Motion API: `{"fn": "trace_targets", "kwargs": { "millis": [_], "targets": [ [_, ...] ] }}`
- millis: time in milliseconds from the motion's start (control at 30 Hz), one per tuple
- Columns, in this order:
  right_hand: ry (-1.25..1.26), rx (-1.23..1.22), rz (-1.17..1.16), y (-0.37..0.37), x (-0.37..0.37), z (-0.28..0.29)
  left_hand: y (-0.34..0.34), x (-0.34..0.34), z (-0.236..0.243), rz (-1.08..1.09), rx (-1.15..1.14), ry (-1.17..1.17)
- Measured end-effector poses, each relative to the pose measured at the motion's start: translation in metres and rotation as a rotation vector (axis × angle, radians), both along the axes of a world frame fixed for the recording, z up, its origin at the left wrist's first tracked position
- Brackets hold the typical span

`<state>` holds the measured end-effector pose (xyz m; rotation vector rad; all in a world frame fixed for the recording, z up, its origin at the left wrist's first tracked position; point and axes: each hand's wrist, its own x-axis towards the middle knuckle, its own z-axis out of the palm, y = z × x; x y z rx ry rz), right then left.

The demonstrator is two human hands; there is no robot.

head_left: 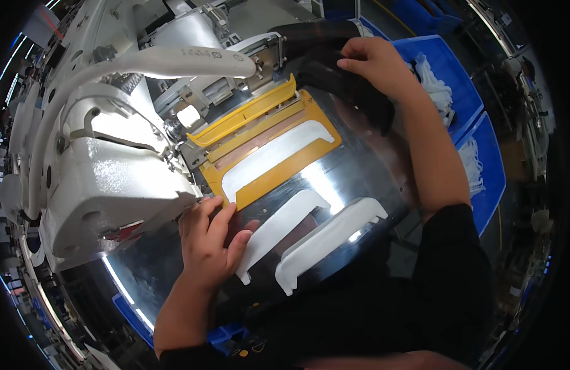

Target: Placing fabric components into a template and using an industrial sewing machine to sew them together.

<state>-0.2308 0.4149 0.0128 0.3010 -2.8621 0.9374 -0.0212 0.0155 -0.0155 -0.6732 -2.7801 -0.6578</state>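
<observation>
My left hand (208, 240) rests with fingers apart at the lower-left corner of a yellow template plate (285, 171), beside the white sewing machine body (128, 185). A white, long shaped fabric piece (272, 154) lies in the plate, with a raised yellow bar (242, 110) behind it. My right hand (368, 65) is raised over a dark, padded-looking object (322, 74), fingers curved and slightly apart; nothing is visible in it. Two more white pieces, one single (276, 228) and one apparently stacked (328, 240), lie on the shiny tabletop (365, 169) between my arms.
Blue bins (464, 92) with white material (436, 86) stand right of the table, beside my right forearm. Machine mechanisms and a long white arm (174, 65) extend over the back left of the table. Another blue bin (128, 311) shows below the table's left edge.
</observation>
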Motion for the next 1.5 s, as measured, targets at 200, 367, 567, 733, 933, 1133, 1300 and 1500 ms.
{"fn": "trace_targets", "kwargs": {
  "millis": [200,367,567,733,933,1133,1300,1500],
  "targets": [
    [-0.233,-0.202,0.629,-0.069,0.049,0.054,0.002,-0.001,-0.001,0.043,-0.005,0.044],
    [-0.437,-0.044,0.713,-0.145,0.05,0.03,0.003,-0.001,-0.003,0.059,-0.001,0.068],
    [-0.364,-0.033,0.675,-0.164,0.052,-0.002,0.004,-0.001,-0.002,0.055,0.016,0.068],
    [-0.37,0.002,0.639,-0.168,0.051,0.0,0.004,-0.002,-0.003,0.058,-0.043,0.041],
    [-0.334,0.029,0.674,-0.167,0.048,-0.003,0.003,-0.002,-0.004,0.059,-0.053,0.031],
    [-0.335,0.073,0.665,-0.169,0.05,0.0,0.003,-0.003,-0.003,0.037,-0.077,0.049],
    [-0.195,0.155,0.614,-0.167,0.056,-0.003,0.008,-0.003,0.005,0.033,-0.136,-0.011],
    [-0.217,0.354,0.507,-0.145,0.052,0.003,0.012,-0.003,0.007,0.034,-0.232,-0.093]
  ]
}}
